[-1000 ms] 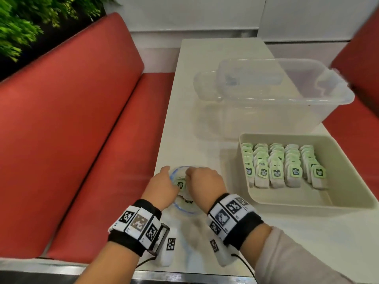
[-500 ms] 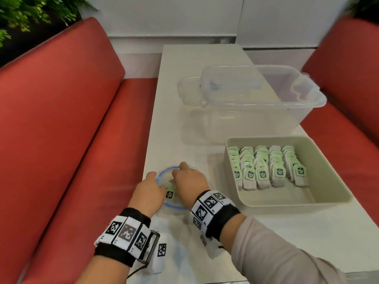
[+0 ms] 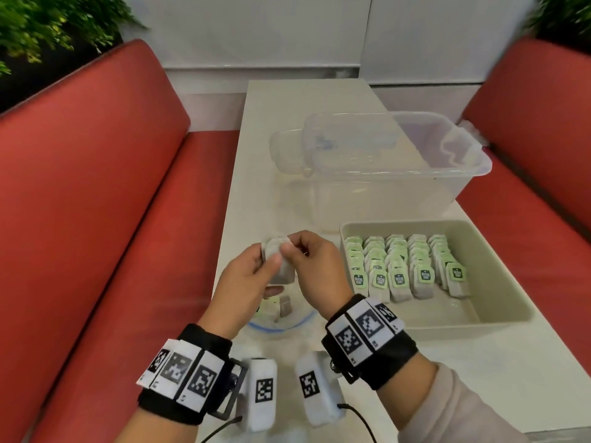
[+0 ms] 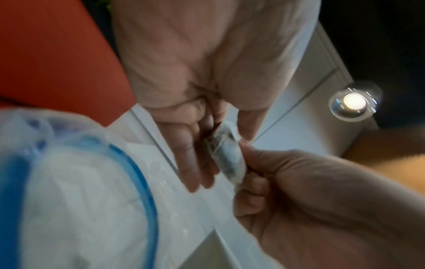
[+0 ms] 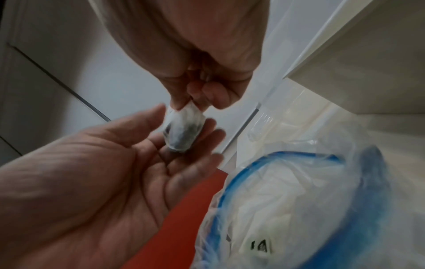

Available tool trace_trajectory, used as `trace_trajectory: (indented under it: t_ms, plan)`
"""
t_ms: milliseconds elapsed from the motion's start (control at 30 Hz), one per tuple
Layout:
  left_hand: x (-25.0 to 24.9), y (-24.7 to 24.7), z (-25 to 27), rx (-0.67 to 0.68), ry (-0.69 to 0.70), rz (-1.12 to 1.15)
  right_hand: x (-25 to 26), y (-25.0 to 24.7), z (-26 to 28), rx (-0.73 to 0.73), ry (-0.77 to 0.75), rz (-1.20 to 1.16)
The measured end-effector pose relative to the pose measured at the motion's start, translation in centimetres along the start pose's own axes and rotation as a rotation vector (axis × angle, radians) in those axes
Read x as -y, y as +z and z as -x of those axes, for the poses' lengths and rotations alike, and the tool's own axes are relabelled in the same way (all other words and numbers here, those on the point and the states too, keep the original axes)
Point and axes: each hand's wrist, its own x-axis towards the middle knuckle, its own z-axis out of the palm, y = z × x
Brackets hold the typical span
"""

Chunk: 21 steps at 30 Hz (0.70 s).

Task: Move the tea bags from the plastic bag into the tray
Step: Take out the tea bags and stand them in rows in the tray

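A tea bag [image 3: 286, 273] is held up above the clear plastic bag [image 3: 287, 321] with the blue zip rim. My right hand [image 3: 313, 266] pinches its top edge between thumb and fingertips, plain in the right wrist view [image 5: 184, 109]. My left hand [image 3: 249, 276] lies under it with straight fingers [image 5: 195, 145], the bag resting on them and the thumb beside it. Further tea bags [image 3: 278, 306] still show inside the plastic bag. To the right, the beige tray [image 3: 511, 302] holds several rows of green-tagged tea bags [image 3: 399, 270]; its front part is bare.
A clear plastic box [image 3: 399, 187] with a lid leaning in it stands behind the tray. Red benches [image 3: 96, 219] [image 3: 537, 148] flank the narrow white table [image 3: 479, 378]. The plastic bag sits close to the table's left edge.
Both hands were down at the mouth of the plastic bag; now they are lifted above it with a tea bag between them. The head view has swung right and nearer.
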Motion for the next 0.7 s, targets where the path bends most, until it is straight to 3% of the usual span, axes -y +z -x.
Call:
trace_trajectory:
  t_ms: [467,567,700]
  plan:
    - [-1.0,3.2,-0.4,0.001,-0.160,0.412,-0.8,-3.9,-0.6,-0.114,0.008,-0.085]
    - [-1.2,3.9,-0.5,0.008,-0.170,0.442,-1.1,-4.5,-0.5,-0.164,-0.050,-0.018]
    - [-1.2,4.9,-0.6,-0.017,-0.167,0.457,-1.1,-4.6,-0.1,-0.089,-0.099,0.094]
